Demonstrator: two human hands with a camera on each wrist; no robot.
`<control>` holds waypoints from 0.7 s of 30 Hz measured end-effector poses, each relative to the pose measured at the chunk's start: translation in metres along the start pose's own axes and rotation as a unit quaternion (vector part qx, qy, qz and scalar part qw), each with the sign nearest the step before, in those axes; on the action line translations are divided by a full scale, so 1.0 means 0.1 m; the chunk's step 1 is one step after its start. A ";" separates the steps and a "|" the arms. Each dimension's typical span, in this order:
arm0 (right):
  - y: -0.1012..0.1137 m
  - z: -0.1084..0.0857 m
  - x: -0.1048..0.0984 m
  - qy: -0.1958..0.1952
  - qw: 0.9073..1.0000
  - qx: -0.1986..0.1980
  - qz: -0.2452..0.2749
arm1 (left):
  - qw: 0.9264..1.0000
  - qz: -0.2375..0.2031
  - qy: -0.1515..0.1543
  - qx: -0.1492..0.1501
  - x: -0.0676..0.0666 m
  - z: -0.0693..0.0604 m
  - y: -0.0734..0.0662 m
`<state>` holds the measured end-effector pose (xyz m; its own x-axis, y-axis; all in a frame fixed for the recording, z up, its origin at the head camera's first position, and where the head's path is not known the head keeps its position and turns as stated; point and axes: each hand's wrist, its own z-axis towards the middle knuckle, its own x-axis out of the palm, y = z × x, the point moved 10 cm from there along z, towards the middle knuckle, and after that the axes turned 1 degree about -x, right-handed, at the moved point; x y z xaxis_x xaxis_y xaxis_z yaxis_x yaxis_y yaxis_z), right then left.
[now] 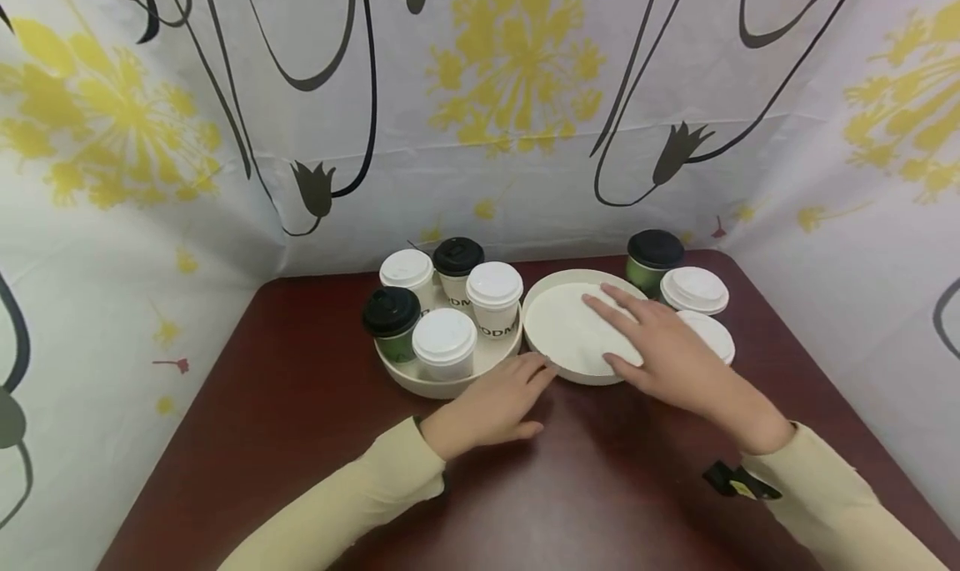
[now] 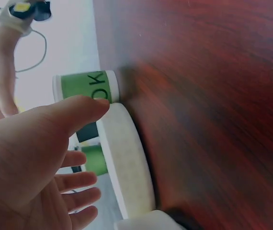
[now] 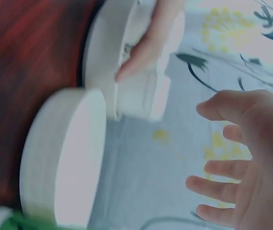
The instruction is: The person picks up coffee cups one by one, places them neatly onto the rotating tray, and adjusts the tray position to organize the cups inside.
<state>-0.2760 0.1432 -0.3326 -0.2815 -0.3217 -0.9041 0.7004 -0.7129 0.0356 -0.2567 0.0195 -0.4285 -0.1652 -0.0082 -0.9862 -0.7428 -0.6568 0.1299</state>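
My left hand (image 1: 491, 404) is beside the front right rim of a round cream tray (image 1: 408, 381); its fingers are loosely extended and hold nothing. That tray carries several lidded paper cups, among them a white-lidded cup (image 1: 444, 346) and a green cup with a black lid (image 1: 392, 321). Over the right side of a second round tray (image 1: 573, 338) my right hand (image 1: 667, 354) is spread, with no cup in its grasp. In the left wrist view, the thumb overlaps a green cup (image 2: 84, 87). The right wrist view shows my right palm (image 3: 266, 153) apart from the second tray (image 3: 40, 163).
Right of the second tray stand a black-lidded green cup (image 1: 654, 262), a white-lidded cup (image 1: 694, 290) and another white lid (image 1: 708, 336), partly behind my right hand. A patterned cloth (image 1: 465, 196) hangs along the back and sides of the dark red table (image 1: 300, 413).
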 end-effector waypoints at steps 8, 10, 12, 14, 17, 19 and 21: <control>-0.55 -0.35 -0.33 -0.046 0.992 0.116 -0.014 | 0.999 0.004 0.005 -0.047 0.19 0.16 0.15; -0.66 -0.44 -0.33 -0.044 0.989 0.141 -0.010 | 0.998 0.004 0.007 -0.055 0.21 0.18 0.17; -0.74 -0.53 -0.31 -0.041 0.986 0.162 -0.010 | 0.998 0.007 0.010 -0.057 0.24 0.19 0.18; -0.81 -0.61 -0.28 -0.041 0.982 0.182 -0.011 | 0.998 0.011 0.012 -0.058 0.26 0.19 0.19; -0.90 -0.72 -0.21 -0.037 0.977 0.208 -0.017 | 0.998 0.017 0.018 -0.058 0.28 0.18 0.19; -0.94 -0.78 -0.15 -0.028 0.974 0.223 -0.017 | 0.998 0.018 0.025 -0.058 0.29 0.18 0.19; -0.99 -0.83 -0.10 -0.016 0.972 0.235 -0.018 | 0.998 0.018 0.030 -0.056 0.30 0.18 0.17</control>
<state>-0.2882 0.2681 -0.3624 -0.3252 -0.3043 -0.8953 0.3154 -0.9275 0.2007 -0.2863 0.0219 -0.4543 -0.1497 -0.0768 -0.9857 -0.6599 -0.7347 0.1575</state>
